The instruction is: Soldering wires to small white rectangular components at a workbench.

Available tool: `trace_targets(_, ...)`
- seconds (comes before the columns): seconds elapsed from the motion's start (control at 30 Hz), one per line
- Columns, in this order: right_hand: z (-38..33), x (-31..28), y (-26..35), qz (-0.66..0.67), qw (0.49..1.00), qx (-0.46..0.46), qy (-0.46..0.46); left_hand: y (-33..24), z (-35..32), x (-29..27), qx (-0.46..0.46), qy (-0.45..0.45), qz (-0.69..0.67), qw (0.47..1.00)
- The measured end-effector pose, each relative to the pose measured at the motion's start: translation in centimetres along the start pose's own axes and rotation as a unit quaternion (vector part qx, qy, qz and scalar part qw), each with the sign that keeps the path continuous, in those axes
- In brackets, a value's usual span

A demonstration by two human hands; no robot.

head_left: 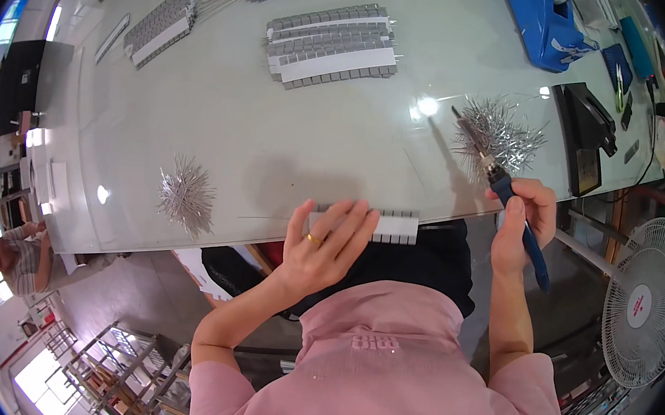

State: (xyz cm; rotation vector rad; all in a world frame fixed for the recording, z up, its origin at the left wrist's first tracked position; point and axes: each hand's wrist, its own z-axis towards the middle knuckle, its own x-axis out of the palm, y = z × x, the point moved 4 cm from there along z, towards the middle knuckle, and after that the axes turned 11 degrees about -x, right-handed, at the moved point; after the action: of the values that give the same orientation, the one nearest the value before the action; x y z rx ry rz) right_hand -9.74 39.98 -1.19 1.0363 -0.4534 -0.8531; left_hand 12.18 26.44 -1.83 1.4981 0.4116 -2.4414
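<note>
My left hand (322,246) lies over a strip of grey square tabs with a white band (398,228) at the table's front edge. Its fingers are stretched out and slightly apart, covering the strip's left part; the thumb is partly hidden. A thin wire stretches left from beneath this hand. In my right hand (525,218) is a soldering iron (502,180) with a dark blue grip. Its metal tip points up and left, passing in view over the left side of a heap of short silvery wires (507,136). Whether the tip touches them I cannot tell.
Several tabbed strips (332,46) lie at the back, and another group (160,29) at the back left. A second wire heap (187,196) sits left. A blue device (548,32) and a black stand (583,140) stand right. Below them is a fan (643,305); another person (22,258) is far left.
</note>
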Motion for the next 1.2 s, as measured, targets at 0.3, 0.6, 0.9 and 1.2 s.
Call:
trace_targets(0.3,0.0,-2.0,-1.8,-0.088,0.99,-0.096,-0.045,6.6,10.1,-2.7,0.01,-0.017,-0.051,0.998)
trace_targets(0.6,0.4,-0.8,-2.0,-0.151,0.982,-0.109,-0.017,19.1,23.6,4.6,-0.004,-0.061,0.065,0.996)
trace_targets(0.9,0.7,-0.8,-2.1,-0.152,0.979,-0.133,-0.018,11.0,14.3,1.3,0.01,0.088,-0.067,0.994)
trace_targets(1.2,-0.4,-1.0,-2.2,-0.132,0.985,-0.108,-0.037,7.5,7.2,0.2,-0.071,0.175,-0.035,0.981)
